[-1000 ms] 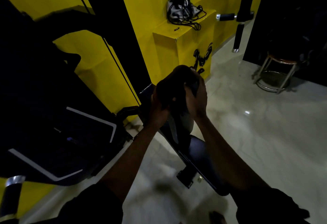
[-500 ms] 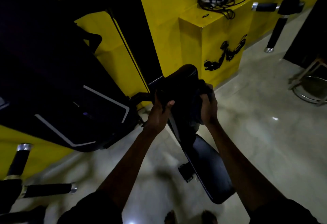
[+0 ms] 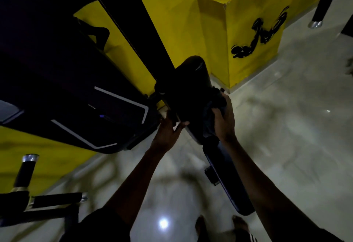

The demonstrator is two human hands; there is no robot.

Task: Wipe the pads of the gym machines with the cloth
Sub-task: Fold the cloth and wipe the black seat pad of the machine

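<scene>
back pad [image 3: 188, 86] tilted, long axis falling toward seat pad [image 3: 229, 180] | right grip [image 3: 224, 121] bunched round cloth [image 3: 209, 117], pressed on pad's right flank | left grip [image 3: 168, 132] clasping pad's lower left edge | seat pad just below right grip, probably next

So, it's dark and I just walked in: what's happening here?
A person is wiping down: the right hand holds a dark cloth against the right side of the upper black pad, and the left hand holds that pad's lower left edge. The seat pad lies below them.
</scene>
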